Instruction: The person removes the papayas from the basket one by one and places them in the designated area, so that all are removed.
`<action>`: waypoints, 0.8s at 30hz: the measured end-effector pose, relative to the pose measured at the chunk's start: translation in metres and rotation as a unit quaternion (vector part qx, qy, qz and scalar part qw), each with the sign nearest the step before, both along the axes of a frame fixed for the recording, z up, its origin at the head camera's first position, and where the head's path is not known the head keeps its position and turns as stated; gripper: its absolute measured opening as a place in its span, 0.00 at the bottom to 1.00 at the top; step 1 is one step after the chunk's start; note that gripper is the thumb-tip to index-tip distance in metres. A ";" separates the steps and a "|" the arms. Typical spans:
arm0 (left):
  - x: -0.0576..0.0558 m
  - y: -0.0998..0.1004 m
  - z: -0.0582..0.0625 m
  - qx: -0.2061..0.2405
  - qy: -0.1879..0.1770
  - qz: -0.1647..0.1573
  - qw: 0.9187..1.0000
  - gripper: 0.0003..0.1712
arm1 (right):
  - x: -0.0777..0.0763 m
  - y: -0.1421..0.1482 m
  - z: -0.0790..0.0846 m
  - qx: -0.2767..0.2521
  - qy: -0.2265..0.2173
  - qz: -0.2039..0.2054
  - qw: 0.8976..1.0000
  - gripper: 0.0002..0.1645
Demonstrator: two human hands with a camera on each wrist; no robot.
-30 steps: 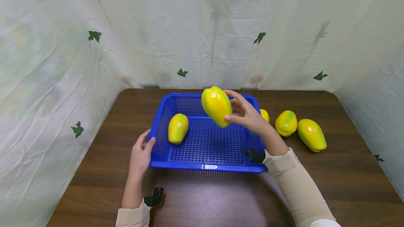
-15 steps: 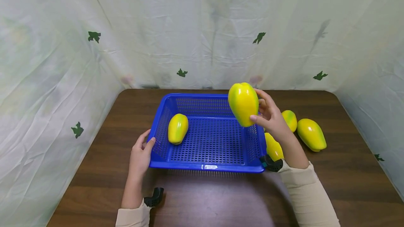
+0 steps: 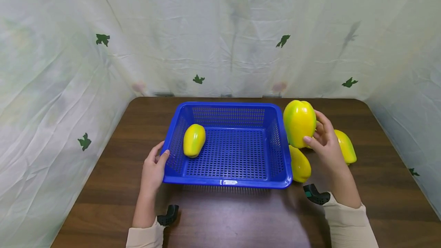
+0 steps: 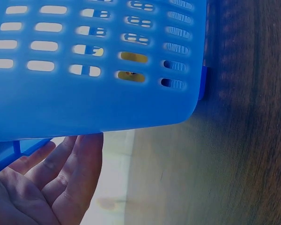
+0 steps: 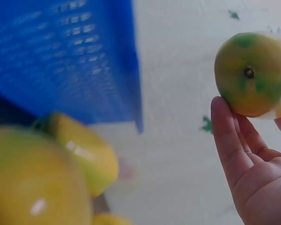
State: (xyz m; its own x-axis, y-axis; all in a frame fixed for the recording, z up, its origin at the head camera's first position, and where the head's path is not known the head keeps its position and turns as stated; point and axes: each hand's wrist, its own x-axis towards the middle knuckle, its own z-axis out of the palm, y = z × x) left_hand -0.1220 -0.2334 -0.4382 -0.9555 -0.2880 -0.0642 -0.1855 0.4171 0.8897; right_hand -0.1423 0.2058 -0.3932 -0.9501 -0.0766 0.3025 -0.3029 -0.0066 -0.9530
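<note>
My right hand grips a glossy yellow-green papaya between thumb and fingers, just beyond the right side of a blue plastic basket. In the right wrist view, the stem end of this held papaya faces the camera. The left hand holds the basket's left rim, thumb over the top; its fingers show beneath the rim in the left wrist view. Inside the basket, toward the left, lies one papaya.
Against the basket's right side lies another papaya. Farther right, a papaya is partly covered by the right hand. All stand on a brown wooden table, with a pale leaf-printed cloth hanging behind it.
My right hand has carried its papaya rightward, from above the basket to past its right rim. The held papaya now covers one on the table. The left hand and basket have stayed still.
</note>
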 end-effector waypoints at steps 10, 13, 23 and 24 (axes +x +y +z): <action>-0.001 -0.001 -0.001 0.000 0.001 -0.001 1.000 0.27 | 0.021 0.032 -0.036 0.015 -0.043 -0.045 0.998 0.36; -0.001 -0.001 0.000 0.011 0.001 0.000 1.000 0.27 | 0.026 0.040 -0.047 0.043 -0.054 -0.058 0.996 0.37; 0.000 0.000 0.001 0.018 0.004 -0.002 1.000 0.26 | 0.044 0.051 -0.069 0.127 -0.079 -0.092 0.984 0.37; 0.000 0.000 0.001 0.017 0.003 -0.001 1.000 0.26 | 0.045 0.051 -0.071 0.135 -0.083 -0.094 0.983 0.37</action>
State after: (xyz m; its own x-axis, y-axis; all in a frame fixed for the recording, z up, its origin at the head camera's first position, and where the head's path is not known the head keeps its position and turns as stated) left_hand -0.1222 -0.2335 -0.4374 -0.9564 -0.2841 -0.0679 -0.1794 0.3877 0.9041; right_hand -0.0976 0.2573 -0.4637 -0.9896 0.0483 0.1355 -0.1156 0.2935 -0.9489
